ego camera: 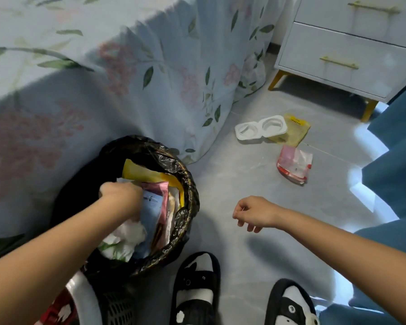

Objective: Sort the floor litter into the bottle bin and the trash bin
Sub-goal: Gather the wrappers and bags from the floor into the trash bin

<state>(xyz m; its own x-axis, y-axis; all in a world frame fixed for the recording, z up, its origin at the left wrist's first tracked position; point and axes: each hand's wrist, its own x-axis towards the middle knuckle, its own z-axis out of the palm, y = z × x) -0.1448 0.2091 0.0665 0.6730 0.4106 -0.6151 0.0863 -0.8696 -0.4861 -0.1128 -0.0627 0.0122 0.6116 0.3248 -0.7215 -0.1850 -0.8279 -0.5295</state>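
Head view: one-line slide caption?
Left hand reaches into the lined trash bin; white tray and wrappers remain on floor.

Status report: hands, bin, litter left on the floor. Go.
Left hand down in the trash bin, pushing wrappers. Right hand empty, loosely curled above the floor. White tray, yellow pouch, red-white wrapper still out. Path clear.

- Black-lined trash bin [188,184] is standing upright beside the bed, brimming with wrappers and tissue.
- White twin-cup plastic tray [260,129], yellow pouch [295,132] and red-and-clear wrapper [294,164] are lying on the floor.
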